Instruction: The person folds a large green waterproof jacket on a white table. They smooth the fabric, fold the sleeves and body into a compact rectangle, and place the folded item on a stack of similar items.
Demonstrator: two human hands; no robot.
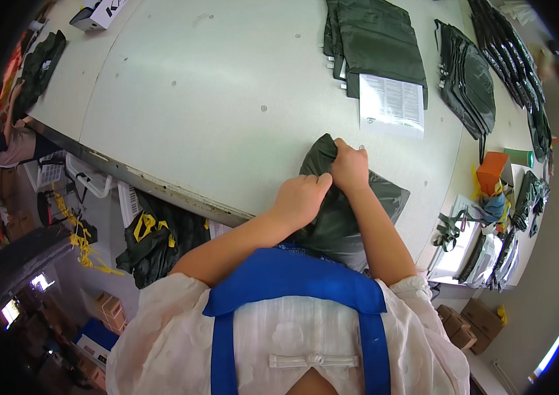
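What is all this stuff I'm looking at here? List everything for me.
Dark green bag: one, at the table's near edge, gripped by both hands.
Folded bag stack: dark green, far side of the table.
Printed sheet: one, white, lying on that stack.
Fanned bag row: dark green, to the right.
Orange box: one, on the right side table.
Green cup: one, beside the box.
Table: one, pale grey.
Cardboard boxes: brown, count unclear, floor at lower right.
Blue apron: one, over a white top.
Left hand: clenched on the bag.
Right hand: clenched on the bag.

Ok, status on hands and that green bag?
Left hand and right hand both gripping dark green bag at table edge. Nothing in the way.
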